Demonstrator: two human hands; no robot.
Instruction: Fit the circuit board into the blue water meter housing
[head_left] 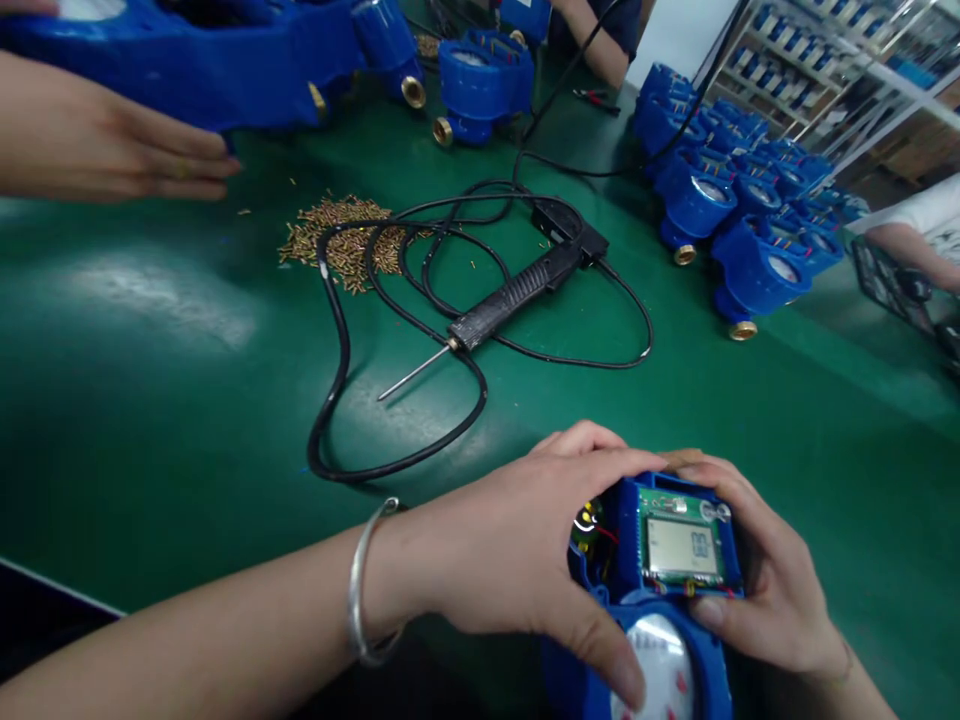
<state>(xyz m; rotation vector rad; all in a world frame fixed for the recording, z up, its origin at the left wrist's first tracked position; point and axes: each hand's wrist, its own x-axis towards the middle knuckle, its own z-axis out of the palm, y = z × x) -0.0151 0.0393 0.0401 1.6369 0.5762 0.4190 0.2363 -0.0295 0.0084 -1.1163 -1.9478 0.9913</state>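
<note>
Broadly, a green table (150,400) filled the view, worn shiny in patches. Blue meters (739,215) stood massed along its far right edge, brass ports outward; two more sat at the far middle. A co-worker's hand (112,150) lay flat and open at upper left beside another blue housing (210,60).

Mid-table: black electric screwdriver (517,292), bit pointing left, untouched, ringed by its looped cable (337,330). Just behind the loop, a heap of small brass screws (341,240).

Near edge: open blue meter (660,600), cover off, circuit board and LCD (682,548) exposed, white dial below. Left hand (517,570), bangle at the wrist, wrapped the meter's left side, thumb across the dial rim. Right hand (772,580) cupped the right side, fingers curled over the top corner. Both closed on the housing.

Judgement: step looked like seating or checking the board in its housing. Next move would likely call for freeing one hand to reach the screws and driver, well apart from the meter, while the other kept the board level.
</note>
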